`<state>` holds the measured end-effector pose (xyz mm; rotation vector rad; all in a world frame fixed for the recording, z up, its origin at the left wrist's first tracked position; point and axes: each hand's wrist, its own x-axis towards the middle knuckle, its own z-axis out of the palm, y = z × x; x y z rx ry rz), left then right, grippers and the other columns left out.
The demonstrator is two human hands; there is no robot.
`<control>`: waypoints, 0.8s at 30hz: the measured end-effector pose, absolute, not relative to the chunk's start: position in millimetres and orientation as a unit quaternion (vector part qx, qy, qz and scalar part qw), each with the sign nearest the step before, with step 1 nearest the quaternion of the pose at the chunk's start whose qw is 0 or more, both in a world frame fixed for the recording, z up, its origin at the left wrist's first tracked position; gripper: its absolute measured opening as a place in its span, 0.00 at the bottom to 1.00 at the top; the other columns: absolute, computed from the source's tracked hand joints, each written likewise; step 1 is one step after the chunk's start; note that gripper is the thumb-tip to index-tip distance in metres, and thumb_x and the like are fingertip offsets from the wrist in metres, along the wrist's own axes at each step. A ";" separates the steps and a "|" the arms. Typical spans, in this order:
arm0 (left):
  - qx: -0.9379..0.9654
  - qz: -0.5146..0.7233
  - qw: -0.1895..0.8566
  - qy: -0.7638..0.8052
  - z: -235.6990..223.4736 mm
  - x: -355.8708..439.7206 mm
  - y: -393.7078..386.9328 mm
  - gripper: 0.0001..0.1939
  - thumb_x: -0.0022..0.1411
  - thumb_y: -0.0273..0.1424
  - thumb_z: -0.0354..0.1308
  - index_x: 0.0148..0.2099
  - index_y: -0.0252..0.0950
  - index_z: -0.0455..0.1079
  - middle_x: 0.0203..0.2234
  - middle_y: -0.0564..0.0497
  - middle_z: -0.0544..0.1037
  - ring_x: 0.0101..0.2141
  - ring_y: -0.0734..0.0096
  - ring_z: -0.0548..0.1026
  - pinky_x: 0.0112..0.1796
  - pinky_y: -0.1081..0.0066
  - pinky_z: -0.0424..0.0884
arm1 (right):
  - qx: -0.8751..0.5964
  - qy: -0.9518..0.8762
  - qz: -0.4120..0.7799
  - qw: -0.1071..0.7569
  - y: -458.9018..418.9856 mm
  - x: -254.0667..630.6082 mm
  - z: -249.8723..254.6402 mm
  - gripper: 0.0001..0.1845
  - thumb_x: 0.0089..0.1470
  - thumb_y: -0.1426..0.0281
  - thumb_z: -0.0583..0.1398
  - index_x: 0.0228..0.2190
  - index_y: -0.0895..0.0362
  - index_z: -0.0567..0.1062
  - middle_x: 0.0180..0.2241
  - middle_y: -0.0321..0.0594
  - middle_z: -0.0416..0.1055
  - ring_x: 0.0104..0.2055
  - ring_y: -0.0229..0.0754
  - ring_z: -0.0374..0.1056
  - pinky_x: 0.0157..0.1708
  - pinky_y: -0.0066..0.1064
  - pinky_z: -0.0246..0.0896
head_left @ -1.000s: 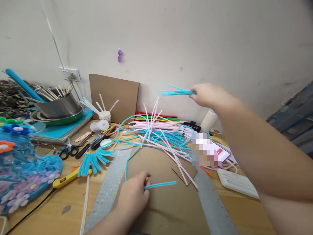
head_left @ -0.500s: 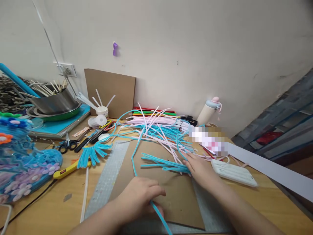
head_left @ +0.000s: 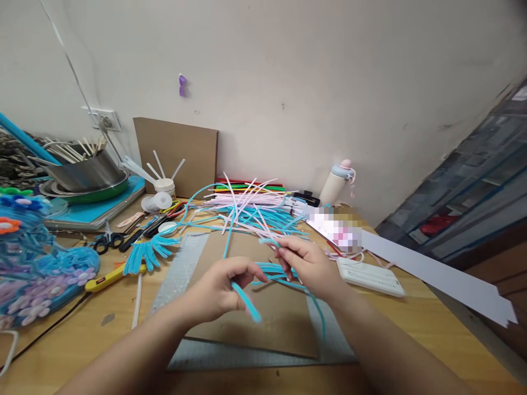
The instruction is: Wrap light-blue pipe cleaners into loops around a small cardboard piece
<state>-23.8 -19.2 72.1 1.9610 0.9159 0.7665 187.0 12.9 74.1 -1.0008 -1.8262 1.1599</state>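
Observation:
My left hand [head_left: 226, 288] is curled around a blue pipe cleaner [head_left: 247, 303], whose short end points toward me; its long part runs up toward the back pile. Fingertips of my right hand [head_left: 307, 266] pinch another blue pipe cleaner [head_left: 268, 241], and a tail of it hangs below the wrist, blurred. Between and behind the hands, a loose bunch of blue pipe cleaners [head_left: 269, 269] lies on the brown cardboard sheet [head_left: 263, 329], partly hidden by my right hand. Farther back spreads a pile of pink pipe cleaners [head_left: 247, 203] and blue ones.
The cardboard rests on a grey cutting mat [head_left: 181, 269]. To the left are a blue fringed piece [head_left: 150, 253], a yellow hot-glue tool [head_left: 107, 280], scissors [head_left: 108, 240] and a metal bowl [head_left: 90, 170]. At right stand a phone [head_left: 333, 227], a white power strip [head_left: 370, 276] and a bottle [head_left: 334, 184].
My right hand lowered a bunch of blue pipe cleaners onto the cardboard, let go, and now pinches a single one. My left hand rose slightly with its pipe cleaner. The view shifted.

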 end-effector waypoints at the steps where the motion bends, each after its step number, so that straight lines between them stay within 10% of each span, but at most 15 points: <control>1: 0.797 0.305 0.396 0.339 79.7 -24.3 -17.6 0.33 0.41 0.58 0.56 0.40 0.35 0.70 0.26 0.53 0.68 0.26 0.73 0.61 0.28 0.73 0.59 | -0.383 -0.678 0.500 0.379 13.4 181.9 77.8 0.15 0.55 0.64 0.53 0.43 0.55 0.70 0.23 0.33 0.62 0.18 0.32 0.56 0.16 0.24 0.55; 6: 0.850 0.321 0.292 0.299 106.8 -17.4 -7.2 0.33 0.60 0.53 0.32 0.28 0.34 0.68 0.23 0.50 0.66 0.29 0.69 0.63 0.35 0.69 0.59 | -0.378 -0.663 0.478 0.434 19.8 164.5 98.0 0.14 0.53 0.61 0.54 0.39 0.54 0.71 0.18 0.30 0.55 0.16 0.30 0.49 0.14 0.22 0.47; 9: 0.828 0.351 0.252 0.358 113.2 -8.9 0.3 0.23 0.64 0.43 0.38 0.29 0.34 0.67 0.25 0.51 0.67 0.30 0.71 0.65 0.35 0.72 0.60 | -0.376 -0.712 0.364 0.468 24.6 161.2 105.7 0.12 0.53 0.61 0.55 0.29 0.56 0.73 0.26 0.37 0.63 0.23 0.34 0.58 0.19 0.25 0.53; 14: 0.776 0.350 0.315 0.419 121.8 -7.7 9.3 0.19 0.64 0.40 0.41 0.33 0.34 0.67 0.18 0.57 0.61 0.21 0.77 0.60 0.24 0.77 0.58 | -0.380 -0.684 0.347 0.517 30.8 161.9 105.4 0.15 0.54 0.65 0.54 0.42 0.54 0.72 0.28 0.39 0.66 0.32 0.40 0.63 0.28 0.29 0.58; 21: 0.838 0.043 0.478 0.260 120.1 -9.7 -7.5 0.17 0.46 0.37 0.64 0.41 0.46 0.74 0.37 0.51 0.77 0.32 0.67 0.72 0.33 0.71 0.66 | -0.416 -0.703 0.358 0.452 37.9 188.0 108.5 0.11 0.52 0.63 0.55 0.30 0.57 0.73 0.21 0.34 0.63 0.24 0.35 0.59 0.23 0.26 0.53; 24: 0.833 -0.040 0.506 0.218 110.1 2.1 -20.8 0.14 0.44 0.31 0.65 0.36 0.50 0.76 0.28 0.55 0.79 0.26 0.66 0.73 0.28 0.70 0.65 | -0.424 -0.675 0.386 0.464 37.3 195.8 113.9 0.10 0.51 0.64 0.56 0.32 0.57 0.72 0.21 0.34 0.62 0.21 0.33 0.56 0.20 0.25 0.50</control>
